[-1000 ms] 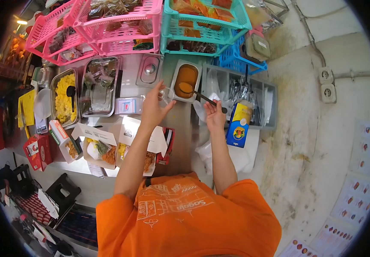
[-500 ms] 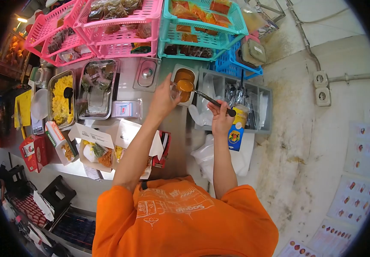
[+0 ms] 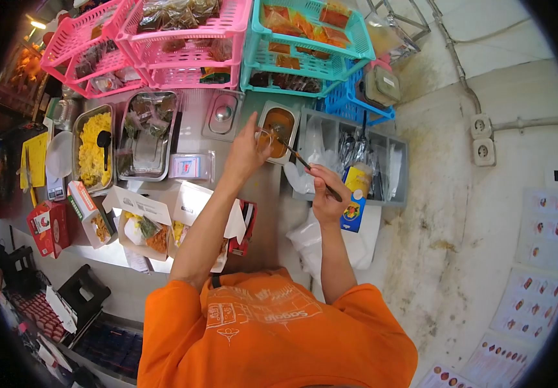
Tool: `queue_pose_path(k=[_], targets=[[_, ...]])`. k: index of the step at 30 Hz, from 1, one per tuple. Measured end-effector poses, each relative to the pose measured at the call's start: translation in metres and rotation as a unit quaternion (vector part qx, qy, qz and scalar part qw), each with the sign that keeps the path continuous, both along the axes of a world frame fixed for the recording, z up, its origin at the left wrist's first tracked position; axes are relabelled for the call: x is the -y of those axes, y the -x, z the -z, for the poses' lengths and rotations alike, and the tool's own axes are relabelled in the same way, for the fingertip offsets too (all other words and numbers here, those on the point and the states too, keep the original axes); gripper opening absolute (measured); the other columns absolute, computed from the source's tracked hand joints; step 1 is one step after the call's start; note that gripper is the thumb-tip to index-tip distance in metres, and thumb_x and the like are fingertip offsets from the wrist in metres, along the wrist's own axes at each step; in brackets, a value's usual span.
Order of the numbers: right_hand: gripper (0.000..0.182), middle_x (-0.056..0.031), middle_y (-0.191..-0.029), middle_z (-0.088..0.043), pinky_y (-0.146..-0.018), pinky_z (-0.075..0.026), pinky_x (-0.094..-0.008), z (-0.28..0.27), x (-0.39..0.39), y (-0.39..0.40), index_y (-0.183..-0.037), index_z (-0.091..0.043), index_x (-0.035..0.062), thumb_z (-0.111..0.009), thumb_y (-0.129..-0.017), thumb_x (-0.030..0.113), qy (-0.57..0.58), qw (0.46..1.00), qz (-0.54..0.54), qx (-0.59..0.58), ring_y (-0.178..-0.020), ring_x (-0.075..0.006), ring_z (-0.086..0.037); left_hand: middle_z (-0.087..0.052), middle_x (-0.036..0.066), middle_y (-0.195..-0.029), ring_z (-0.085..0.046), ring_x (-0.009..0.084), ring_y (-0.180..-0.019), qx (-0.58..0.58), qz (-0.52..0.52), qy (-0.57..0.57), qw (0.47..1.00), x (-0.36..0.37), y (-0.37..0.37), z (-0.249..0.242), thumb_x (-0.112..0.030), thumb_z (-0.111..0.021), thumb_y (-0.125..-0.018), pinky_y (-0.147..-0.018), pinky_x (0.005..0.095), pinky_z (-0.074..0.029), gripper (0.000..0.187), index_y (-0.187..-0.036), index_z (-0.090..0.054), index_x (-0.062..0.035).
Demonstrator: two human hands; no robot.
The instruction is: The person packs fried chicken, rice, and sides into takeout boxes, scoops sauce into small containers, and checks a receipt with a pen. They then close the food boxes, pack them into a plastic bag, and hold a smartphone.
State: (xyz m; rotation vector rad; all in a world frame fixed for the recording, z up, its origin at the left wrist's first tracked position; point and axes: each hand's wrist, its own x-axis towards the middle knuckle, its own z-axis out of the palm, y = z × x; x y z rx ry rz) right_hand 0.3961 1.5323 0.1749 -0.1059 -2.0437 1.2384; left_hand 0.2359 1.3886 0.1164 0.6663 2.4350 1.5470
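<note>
Ladle (image 3: 302,160) in your right hand (image 3: 329,196), you have its long axis slanting from lower right to upper left, over the near right corner of the steel pan (image 3: 296,128), with its far end down in the brown sauce (image 3: 281,116). Your right fingers are closed around the handle's near end. Your left hand (image 3: 246,152) is curled around a small clear cup (image 3: 263,138) at the pan's near left edge; you can't tell from here whether the cup holds anything. The ladle's bowl lies just right of that cup, up and left of your right fist, so your left hand is the nearer to the pan. The pan's own long axis points away from you, between a metal lid (image 3: 223,114) on the left and a divided grey bin (image 3: 398,161) on the right.
</note>
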Motion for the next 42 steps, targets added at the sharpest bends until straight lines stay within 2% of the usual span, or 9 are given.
queue_pose_path(k=[7, 11, 14, 17, 20, 22, 31, 36, 42], targets=[[0.035, -0.0178, -0.103, -0.066, -0.088, -0.059, -0.0406, 0.062, 0.007, 0.002, -0.116, -0.053, -0.0089, -0.055, -0.102, 0.023, 0.578, 0.811, 0.084, -0.029, -0.097, -0.0287, -0.069, -0.064, 0.019, -0.115, -0.062, 0.0247, -0.074, -0.007, -0.015, -0.026, 1.0, 0.008, -0.004, 0.008, -0.01, -0.082, -0.072, -0.07, 0.0364, -0.052, 0.094, -0.149, -0.029, -0.002], [0.036, -0.0166, -0.112, -0.062, -0.091, -0.055, -0.0385, 0.074, 0.018, 0.005, -0.119, -0.052, -0.0065, -0.058, -0.1, 0.024, 0.511, 0.854, 0.098, -0.016, -0.1, -0.0276, -0.067, -0.064, 0.017, -0.114, -0.062, 0.0229, -0.075, -0.002, -0.041, -0.058, 0.997, 0.024, -0.011, 0.0, -0.009, -0.08, -0.073, -0.07, 0.0346, -0.052, 0.092, -0.149, -0.03, -0.002], [0.039, -0.0175, -0.116, -0.061, -0.093, -0.051, -0.0359, 0.067, 0.022, 0.007, -0.121, -0.053, -0.0052, -0.066, -0.094, 0.02, 0.212, 0.965, 0.109, 0.113, -0.104, -0.0299, -0.064, -0.064, 0.015, -0.114, -0.06, 0.0199, -0.076, -0.006, -0.063, -0.107, 0.992, 0.05, -0.025, -0.018, -0.007, -0.077, -0.075, -0.072, 0.0323, -0.051, 0.087, -0.149, -0.032, -0.0025], [0.044, -0.019, -0.117, -0.061, -0.098, -0.046, -0.0372, 0.023, 0.052, 0.033, -0.123, -0.054, -0.0044, -0.071, -0.087, 0.014, -0.148, 0.958, 0.232, 0.078, -0.107, -0.0324, -0.06, -0.063, 0.014, -0.116, -0.059, 0.017, -0.079, 0.008, -0.088, -0.13, 0.988, 0.089, -0.05, -0.042, -0.004, -0.072, -0.079, -0.075, 0.0307, -0.051, 0.08, -0.149, -0.033, -0.0036], [0.047, -0.021, -0.119, -0.06, -0.103, -0.041, -0.0434, 0.008, 0.101, 0.094, -0.125, -0.053, -0.0058, -0.069, -0.085, 0.014, 0.037, 0.976, 0.072, 0.203, -0.115, -0.0391, -0.055, -0.064, 0.013, -0.114, -0.056, 0.0176, -0.079, 0.014, -0.127, -0.147, 0.981, 0.134, -0.081, -0.057, 0.003, -0.065, -0.077, -0.075, 0.03, -0.05, 0.075, -0.146, -0.035, -0.0008], [0.06, -0.0245, -0.119, -0.059, -0.102, -0.043, -0.0434, 0.056, 0.123, 0.154, -0.127, -0.05, -0.0085, -0.073, -0.083, 0.027, -0.09, 0.953, 0.06, 0.283, -0.117, -0.0407, -0.054, -0.064, 0.013, -0.115, -0.056, 0.0166, -0.078, 0.031, -0.152, -0.11, 0.982, 0.164, -0.101, -0.06, 0.004, -0.063, -0.078, -0.075, 0.0296, -0.049, 0.073, -0.146, -0.036, -0.0005], [0.116, -0.024, -0.137, -0.047, -0.102, -0.043, -0.0444, 0.161, 0.152, 0.264, -0.142, -0.029, -0.0059, -0.088, -0.061, 0.053, -0.061, 0.737, 0.237, 0.63, -0.123, -0.0351, -0.052, -0.06, 0.018, -0.125, -0.056, 0.0136, -0.083, 0.091, -0.217, -0.113, 0.965, 0.237, -0.145, -0.095, 0.011, -0.057, -0.081, -0.076, 0.0268, -0.05, 0.072, -0.147, -0.031, 0.0017], [0.077, -0.0179, -0.117, -0.062, -0.092, -0.05, -0.0428, 0.202, 0.12, 0.244, -0.124, -0.05, -0.0017, -0.085, -0.068, 0.038, 0.022, 0.832, 0.087, 0.548, -0.112, -0.0336, -0.06, -0.06, 0.016, -0.126, -0.056, 0.013, -0.089, 0.123, -0.221, -0.118, 0.96, 0.247, -0.136, -0.112, 0.009, -0.06, -0.085, -0.081, 0.0257, -0.049, 0.072, -0.149, -0.029, -0.001], [0.032, -0.0148, -0.101, -0.063, -0.076, -0.053, -0.0463, 0.066, 0.154, 0.152, -0.103, -0.055, 0.0034, -0.07, -0.08, 0.02, -0.088, 0.938, 0.07, 0.327, -0.087, -0.0354, -0.065, -0.069, 0.016, -0.11, -0.067, 0.0172, -0.093, 0.038, -0.191, -0.104, 0.975, 0.262, -0.125, -0.119, 0.008, -0.061, -0.088, -0.083, 0.027, -0.052, 0.065, -0.147, -0.034, -0.001]])
